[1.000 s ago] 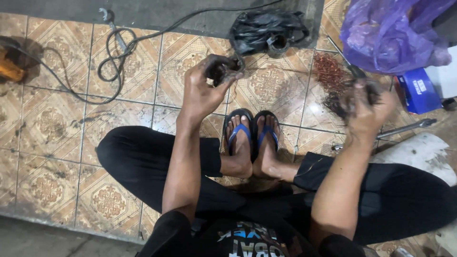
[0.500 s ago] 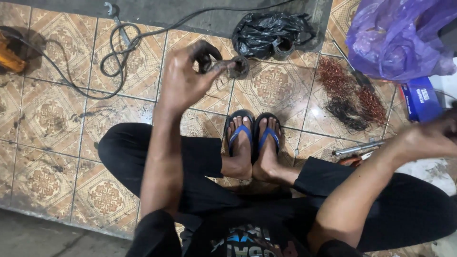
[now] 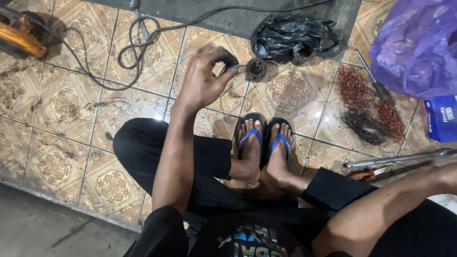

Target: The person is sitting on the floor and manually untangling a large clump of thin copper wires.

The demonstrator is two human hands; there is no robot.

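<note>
We sit on the tiled floor (image 3: 57, 109) with our feet together in blue sandals (image 3: 264, 143). Our left hand (image 3: 204, 81) is raised over the tiles, fingers curled, the fingertips pinching a small dark ring (image 3: 256, 70) at its edge; the ring hangs just above the floor, in front of our toes and just below a crumpled black bag (image 3: 290, 38). Our right forearm (image 3: 381, 209) runs off the right edge, so that hand is out of sight and we cannot tell its state. A black cable (image 3: 138, 52) loops to the left, near an orange tool (image 3: 21, 38). To the right lie copper wire scraps (image 3: 369, 107), a metal bar (image 3: 400, 158) and a purple bag (image 3: 419, 45).
</note>
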